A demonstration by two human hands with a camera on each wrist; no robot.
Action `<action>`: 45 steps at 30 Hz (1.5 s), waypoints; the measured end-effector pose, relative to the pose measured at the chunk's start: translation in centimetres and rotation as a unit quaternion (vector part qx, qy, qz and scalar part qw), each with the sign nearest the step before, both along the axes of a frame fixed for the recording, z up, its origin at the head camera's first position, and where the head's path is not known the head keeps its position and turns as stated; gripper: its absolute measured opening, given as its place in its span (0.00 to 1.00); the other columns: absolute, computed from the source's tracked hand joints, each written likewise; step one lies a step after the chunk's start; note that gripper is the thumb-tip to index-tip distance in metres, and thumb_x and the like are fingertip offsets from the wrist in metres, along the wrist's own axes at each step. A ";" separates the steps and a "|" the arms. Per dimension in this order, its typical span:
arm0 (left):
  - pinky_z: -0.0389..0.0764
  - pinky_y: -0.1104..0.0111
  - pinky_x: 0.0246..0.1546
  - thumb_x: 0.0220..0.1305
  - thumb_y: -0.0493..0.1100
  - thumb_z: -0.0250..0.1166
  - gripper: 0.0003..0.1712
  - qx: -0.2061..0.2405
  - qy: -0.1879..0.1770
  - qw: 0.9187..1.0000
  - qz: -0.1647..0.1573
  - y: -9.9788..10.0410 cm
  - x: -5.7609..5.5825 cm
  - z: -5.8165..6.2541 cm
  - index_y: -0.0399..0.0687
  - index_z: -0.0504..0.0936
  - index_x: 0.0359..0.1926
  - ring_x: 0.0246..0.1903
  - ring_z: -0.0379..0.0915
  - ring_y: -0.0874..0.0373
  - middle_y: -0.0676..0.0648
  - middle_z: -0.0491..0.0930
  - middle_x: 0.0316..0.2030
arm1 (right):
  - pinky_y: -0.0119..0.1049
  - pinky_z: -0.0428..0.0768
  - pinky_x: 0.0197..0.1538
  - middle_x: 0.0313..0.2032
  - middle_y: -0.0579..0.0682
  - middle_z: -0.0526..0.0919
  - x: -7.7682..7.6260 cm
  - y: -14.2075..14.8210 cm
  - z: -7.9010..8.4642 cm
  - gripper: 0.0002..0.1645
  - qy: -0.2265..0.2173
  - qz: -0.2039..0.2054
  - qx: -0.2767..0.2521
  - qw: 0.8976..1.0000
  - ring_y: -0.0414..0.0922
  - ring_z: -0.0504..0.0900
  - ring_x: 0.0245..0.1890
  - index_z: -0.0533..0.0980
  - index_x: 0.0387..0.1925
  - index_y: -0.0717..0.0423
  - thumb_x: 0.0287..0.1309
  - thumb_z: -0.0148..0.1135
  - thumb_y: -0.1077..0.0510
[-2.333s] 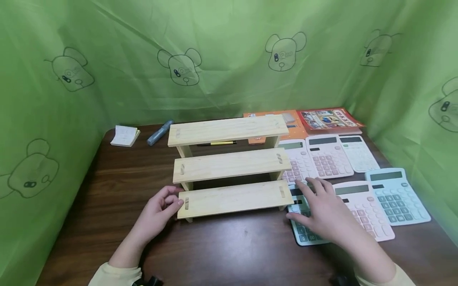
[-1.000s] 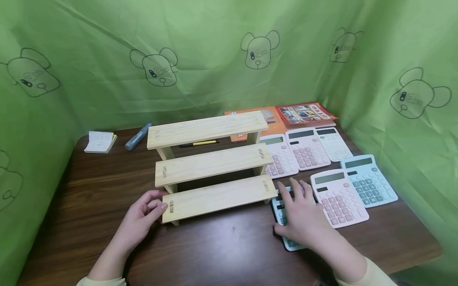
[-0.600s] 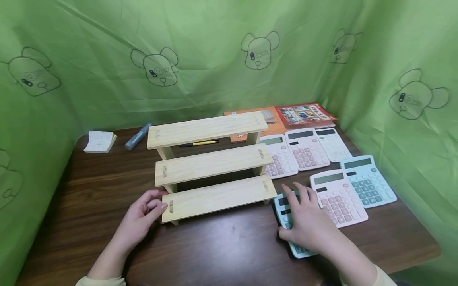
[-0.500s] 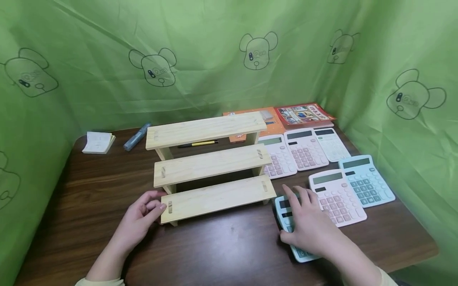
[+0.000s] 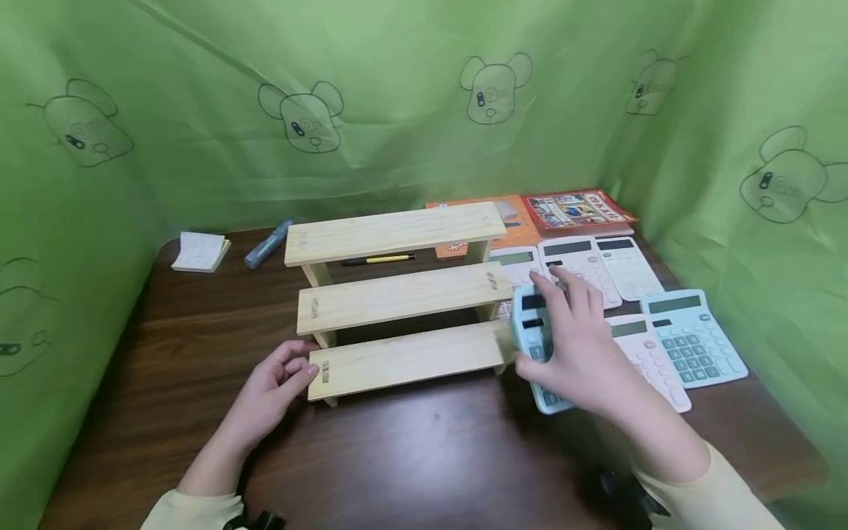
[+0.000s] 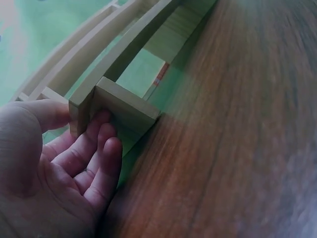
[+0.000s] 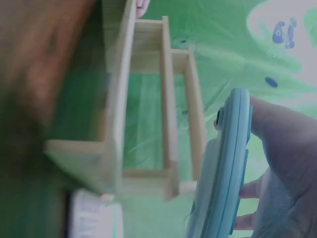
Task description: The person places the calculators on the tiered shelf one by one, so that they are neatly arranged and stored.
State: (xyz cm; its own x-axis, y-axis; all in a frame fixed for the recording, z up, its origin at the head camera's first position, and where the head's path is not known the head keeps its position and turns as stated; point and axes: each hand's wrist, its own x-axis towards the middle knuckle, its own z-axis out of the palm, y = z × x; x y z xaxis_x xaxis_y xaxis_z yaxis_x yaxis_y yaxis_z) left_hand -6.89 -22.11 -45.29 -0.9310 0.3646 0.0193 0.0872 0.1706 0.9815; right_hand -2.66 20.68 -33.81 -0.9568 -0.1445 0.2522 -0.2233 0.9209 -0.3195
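Note:
A three-tier wooden shelf [image 5: 404, 294] stands mid-table. At its lowest board's left end, my left hand [image 5: 274, 386] pinches the edge; the left wrist view shows the thumb on the board [image 6: 81, 106] and fingers curled under it. My right hand [image 5: 583, 342] holds a blue calculator [image 5: 536, 342] by its sides, raised off the table beside the shelf's right end. In the right wrist view the calculator [image 7: 223, 168] is seen edge-on. My palm hides most of its right half in the head view.
Pink and white calculators [image 5: 586, 258] and another blue calculator [image 5: 692, 346] lie to the right. Behind are an orange booklet [image 5: 523, 221] and a red booklet [image 5: 576, 210]. A pen [image 5: 391, 258], a blue-grey tube-like object [image 5: 268, 243] and a notepad [image 5: 201, 252] lie towards the back.
My right hand has taken the blue calculator, slid it slightly towards me, then lifted it up beside the shelf. The left hand stays at the shelf's left end. The head view shifted.

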 end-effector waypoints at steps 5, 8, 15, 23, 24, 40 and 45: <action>0.83 0.62 0.31 0.72 0.41 0.57 0.18 -0.007 -0.016 1.000 -0.005 0.0 -0.8 -0.1 0.37 0.68 0.57 0.31 0.79 0.53 0.37 0.81 0.36 | 0.67 0.69 0.48 0.71 0.59 0.50 -3.8 -2.6 2.8 0.62 0.063 0.021 0.013 0.998 0.62 0.50 0.67 0.54 0.72 0.51 0.34 0.72 0.42; 0.83 0.60 0.32 0.72 0.43 0.56 0.16 -0.012 -0.035 0.999 0.006 -0.1 -1.0 0.0 0.36 0.69 0.53 0.32 0.80 0.52 0.38 0.81 0.36 | 0.68 0.70 0.42 0.72 0.56 0.49 -5.7 -4.5 4.2 0.62 0.080 0.030 0.017 0.996 0.61 0.48 0.68 0.53 0.73 0.48 0.35 0.71 0.41; 0.82 0.59 0.29 0.72 0.40 0.55 0.09 -0.049 -0.045 0.997 0.030 0.1 -0.7 1.0 0.37 0.71 0.43 0.27 0.76 0.53 0.43 0.76 0.27 | 0.74 0.58 0.49 0.73 0.56 0.46 -8.9 -8.2 5.3 0.64 0.097 0.041 0.020 0.994 0.58 0.39 0.72 0.51 0.74 0.44 0.33 0.71 0.44; 0.79 0.59 0.29 0.72 0.40 0.56 0.07 -0.071 -0.035 0.997 0.022 1.4 -0.2 3.3 0.39 0.73 0.43 0.26 0.74 0.44 0.46 0.75 0.25 | 0.76 0.55 0.52 0.75 0.53 0.38 -10.6 -9.4 5.6 0.64 0.084 0.033 0.012 0.996 0.57 0.35 0.73 0.52 0.74 0.45 0.33 0.72 0.43; 0.79 0.59 0.28 0.72 0.40 0.56 0.07 -0.069 -0.035 0.997 0.022 1.2 -0.1 3.2 0.39 0.73 0.42 0.26 0.74 0.44 0.46 0.75 0.25 | 0.77 0.54 0.53 0.75 0.53 0.38 -10.8 -9.8 5.5 0.64 0.083 0.036 0.011 0.996 0.57 0.35 0.73 0.52 0.74 0.45 0.33 0.72 0.43; 0.81 0.60 0.29 0.72 0.39 0.55 0.06 -0.064 -0.031 0.997 0.033 0.6 0.1 3.6 0.39 0.73 0.43 0.25 0.75 0.57 0.45 0.77 0.27 | 0.50 0.71 0.47 0.61 0.58 0.63 -12.4 -12.1 6.0 0.48 0.054 0.054 -0.031 0.997 0.55 0.60 0.59 0.74 0.55 0.58 0.44 0.66 0.26; 0.82 0.59 0.29 0.72 0.38 0.55 0.06 -0.061 -0.036 0.997 0.027 0.6 0.2 3.6 0.38 0.73 0.43 0.26 0.75 0.57 0.45 0.77 0.27 | 0.53 0.68 0.58 0.65 0.55 0.62 -11.4 -8.9 6.0 0.53 0.023 0.140 -0.011 0.990 0.54 0.59 0.64 0.69 0.65 0.55 0.49 0.60 0.24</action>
